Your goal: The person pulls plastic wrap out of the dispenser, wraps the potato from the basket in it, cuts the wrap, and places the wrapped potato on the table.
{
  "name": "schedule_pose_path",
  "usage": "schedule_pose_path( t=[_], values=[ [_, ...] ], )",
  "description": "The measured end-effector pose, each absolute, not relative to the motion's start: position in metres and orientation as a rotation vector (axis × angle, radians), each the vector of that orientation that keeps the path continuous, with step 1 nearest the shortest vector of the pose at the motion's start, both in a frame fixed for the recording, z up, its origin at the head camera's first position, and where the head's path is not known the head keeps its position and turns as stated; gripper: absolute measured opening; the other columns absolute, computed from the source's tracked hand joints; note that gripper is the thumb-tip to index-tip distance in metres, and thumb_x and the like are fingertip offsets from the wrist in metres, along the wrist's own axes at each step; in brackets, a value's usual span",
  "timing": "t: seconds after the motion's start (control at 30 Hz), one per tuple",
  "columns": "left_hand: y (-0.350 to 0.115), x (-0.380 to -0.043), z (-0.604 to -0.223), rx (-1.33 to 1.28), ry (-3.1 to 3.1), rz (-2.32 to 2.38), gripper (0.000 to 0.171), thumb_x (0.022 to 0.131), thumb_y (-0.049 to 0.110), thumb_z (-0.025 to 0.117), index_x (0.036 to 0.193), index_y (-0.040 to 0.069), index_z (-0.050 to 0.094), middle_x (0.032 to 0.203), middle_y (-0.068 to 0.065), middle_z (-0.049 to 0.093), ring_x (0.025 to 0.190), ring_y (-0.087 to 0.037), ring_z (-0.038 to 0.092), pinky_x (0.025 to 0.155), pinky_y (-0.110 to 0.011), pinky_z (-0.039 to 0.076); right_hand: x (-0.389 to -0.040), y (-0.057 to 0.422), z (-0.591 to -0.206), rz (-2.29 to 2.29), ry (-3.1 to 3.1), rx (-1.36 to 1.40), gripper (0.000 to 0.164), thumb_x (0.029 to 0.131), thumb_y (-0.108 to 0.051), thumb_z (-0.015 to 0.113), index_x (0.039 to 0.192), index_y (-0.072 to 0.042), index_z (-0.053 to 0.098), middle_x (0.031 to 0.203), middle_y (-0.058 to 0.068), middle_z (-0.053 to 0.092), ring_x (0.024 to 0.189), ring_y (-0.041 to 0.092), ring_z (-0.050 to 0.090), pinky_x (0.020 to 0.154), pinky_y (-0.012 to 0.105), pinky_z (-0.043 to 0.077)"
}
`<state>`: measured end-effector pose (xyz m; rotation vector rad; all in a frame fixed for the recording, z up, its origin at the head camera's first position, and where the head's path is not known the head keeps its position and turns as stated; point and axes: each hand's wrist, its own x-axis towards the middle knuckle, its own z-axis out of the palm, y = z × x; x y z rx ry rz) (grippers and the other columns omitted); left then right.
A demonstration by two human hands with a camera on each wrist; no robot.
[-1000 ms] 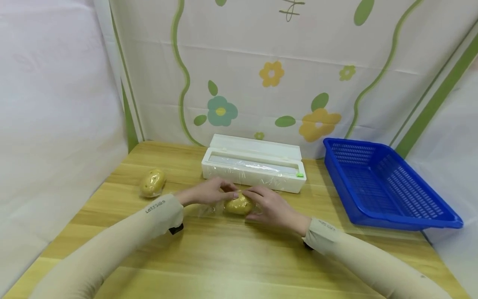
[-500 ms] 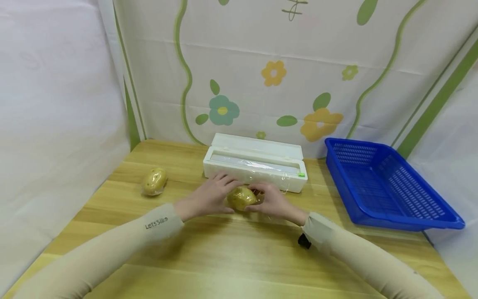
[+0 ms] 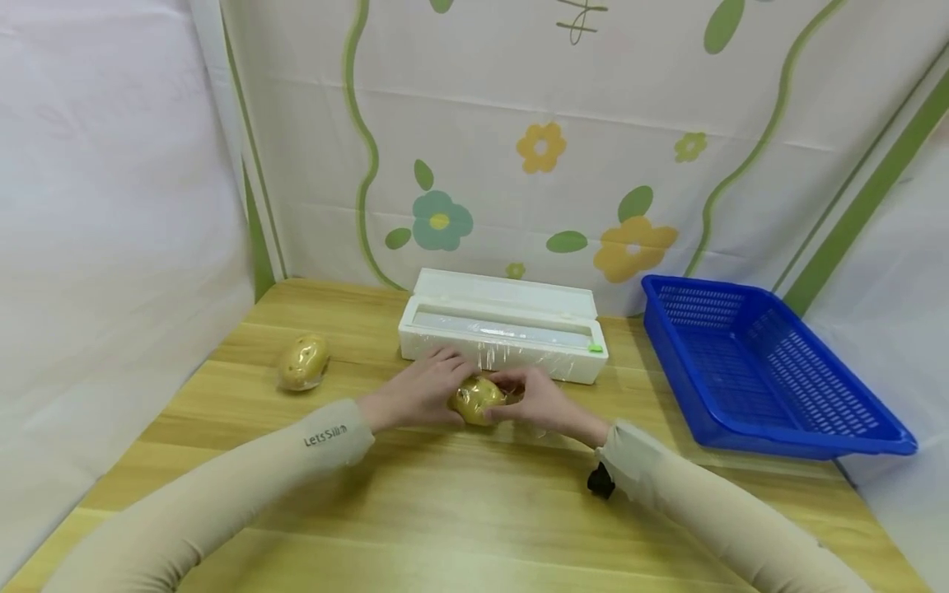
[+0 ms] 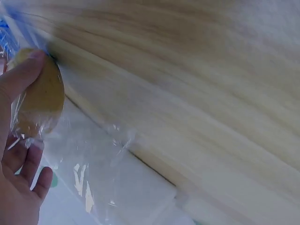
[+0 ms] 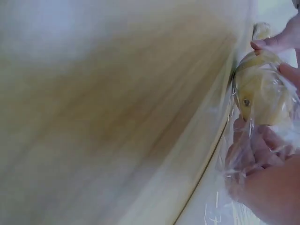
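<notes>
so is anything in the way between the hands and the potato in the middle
Just clear film, wrinkled over the potato and by the right hand. Nothing else visible stands between the potato and that hand or the left hand; the white box is beyond it.

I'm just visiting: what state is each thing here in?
Potato in the hands: film-wrapped, gripped
Left hand: holding the potato's left side
Right hand: holding its right side
Clear film: partly loose, crossing the box front
Other potato: film-wrapped, lying apart
White box: lid open
Blue basket: upright, open-topped
</notes>
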<state>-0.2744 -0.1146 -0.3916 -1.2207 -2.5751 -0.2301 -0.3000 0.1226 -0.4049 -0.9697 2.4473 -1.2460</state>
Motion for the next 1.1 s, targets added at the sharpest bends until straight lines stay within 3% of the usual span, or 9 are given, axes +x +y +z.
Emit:
schedule_pose_path(
  t=[0.1, 0.2, 0.33, 0.43, 0.73, 0.93, 1.0, 1.1],
  values=[
    [-0.119, -0.276, -0.392, -1.226, -2.632, -0.309, 0.072, 0.067, 0.041, 0.090, 0.122, 0.006, 0.060, 0.114, -0.005, 0.063, 0.110, -0.023, 0.050, 0.109, -0.045, 0.028, -0.297, 0.121, -0.407, -1.212, 2.487, -1.018, 0.057, 0.078, -0.025, 0.086, 0.124, -0.003, 0.061, 0.106, 0.003, 0.067, 0.091, 0.019, 0.062, 0.078, 0.035, 0.053],
    [-0.121, -0.279, -0.393, -1.225, -2.677, -0.352, 0.073, 0.069, 0.046, 0.088, 0.125, 0.008, 0.060, 0.113, -0.002, 0.064, 0.106, -0.021, 0.049, 0.106, -0.045, 0.028, -0.295, 0.123, -0.411, -1.051, 2.624, -1.223, 0.065, 0.074, -0.037, 0.088, 0.124, -0.006, 0.059, 0.110, -0.001, 0.065, 0.096, 0.014, 0.061, 0.082, 0.033, 0.052],
    [-0.120, -0.283, -0.392, -1.242, -2.706, -0.366, 0.074, 0.073, 0.050, 0.084, 0.131, 0.010, 0.060, 0.121, -0.002, 0.065, 0.110, -0.022, 0.050, 0.101, -0.047, 0.028, -0.289, 0.124, -0.405, -0.694, 2.918, -1.619, 0.076, 0.067, -0.043, 0.091, 0.124, -0.003, 0.061, 0.117, 0.009, 0.059, 0.104, 0.024, 0.056, 0.088, 0.042, 0.048],
    [-0.120, -0.286, -0.391, -1.234, -2.733, -0.359, 0.074, 0.076, 0.051, 0.081, 0.133, 0.010, 0.060, 0.127, -0.003, 0.063, 0.116, -0.022, 0.049, 0.100, -0.046, 0.026, -0.286, 0.121, -0.400, -0.516, 3.043, -1.753, 0.079, 0.061, -0.044, 0.094, 0.119, -0.001, 0.062, 0.115, 0.013, 0.055, 0.102, 0.029, 0.054, 0.086, 0.045, 0.047],
    [-0.118, -0.286, -0.388, -1.188, -2.773, -0.544, 0.063, 0.085, 0.048, 0.075, 0.131, 0.007, 0.062, 0.124, -0.003, 0.065, 0.115, -0.025, 0.051, 0.101, -0.047, 0.033, -0.293, 0.111, -0.404, -0.425, 3.044, -1.612, 0.066, 0.064, -0.028, 0.091, 0.115, -0.002, 0.057, 0.105, 0.008, 0.059, 0.095, 0.024, 0.057, 0.083, 0.039, 0.050],
    [-0.116, -0.286, -0.390, -1.127, -2.771, -0.720, 0.053, 0.090, 0.046, 0.070, 0.129, 0.012, 0.060, 0.113, 0.004, 0.063, 0.095, -0.013, 0.056, 0.081, -0.032, 0.046, -0.299, 0.117, -0.401, -0.491, 3.012, -1.559, 0.063, 0.065, -0.033, 0.091, 0.112, -0.006, 0.060, 0.106, 0.005, 0.064, 0.098, 0.023, 0.057, 0.085, 0.039, 0.049],
    [-0.116, -0.286, -0.390, -1.102, -2.777, -0.757, 0.053, 0.089, 0.047, 0.071, 0.128, 0.012, 0.058, 0.113, 0.002, 0.062, 0.093, -0.012, 0.056, 0.077, -0.030, 0.047, -0.301, 0.120, -0.399, -0.512, 2.987, -1.552, 0.062, 0.066, -0.034, 0.091, 0.112, -0.006, 0.061, 0.107, 0.005, 0.066, 0.100, 0.024, 0.057, 0.086, 0.040, 0.048],
    [-0.114, -0.286, -0.392, -1.089, -2.780, -0.753, 0.064, 0.082, 0.051, 0.076, 0.129, 0.012, 0.056, 0.117, 0.000, 0.062, 0.101, -0.016, 0.057, 0.083, -0.034, 0.047, -0.304, 0.123, -0.398, -0.532, 2.953, -1.533, 0.061, 0.066, -0.034, 0.091, 0.113, -0.007, 0.064, 0.108, 0.004, 0.067, 0.099, 0.022, 0.056, 0.084, 0.039, 0.048]
  ],
)
